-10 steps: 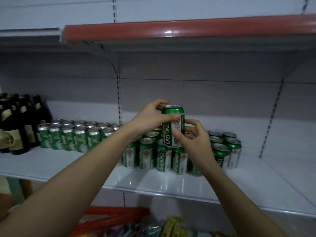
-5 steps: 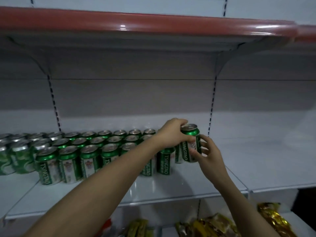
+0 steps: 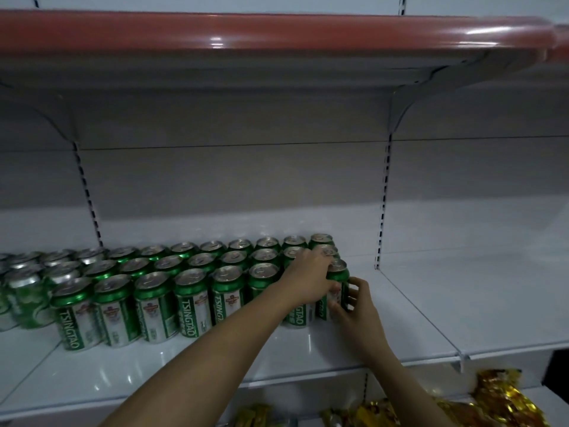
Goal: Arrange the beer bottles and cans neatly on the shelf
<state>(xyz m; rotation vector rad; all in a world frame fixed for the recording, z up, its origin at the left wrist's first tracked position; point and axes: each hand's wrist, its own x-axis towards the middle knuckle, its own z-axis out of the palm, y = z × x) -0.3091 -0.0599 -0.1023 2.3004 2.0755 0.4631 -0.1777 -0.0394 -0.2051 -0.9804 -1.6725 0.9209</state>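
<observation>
Now lowered from mid-air, the green can (image 3: 336,283) stands on the shelf (image 3: 308,349), ending the front row, both hands' fingers (image 3: 354,286) curled round it.

Cans (image 3: 187,298) stand in rows on the shelf (image 3: 431,306), its right part bare.

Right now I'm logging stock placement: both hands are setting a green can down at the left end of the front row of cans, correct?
Not quite. The head view shows the left hand and right hand holding the green can at the right end of the front row of cans, not the left. The rest stands: both hands are on it.
</observation>
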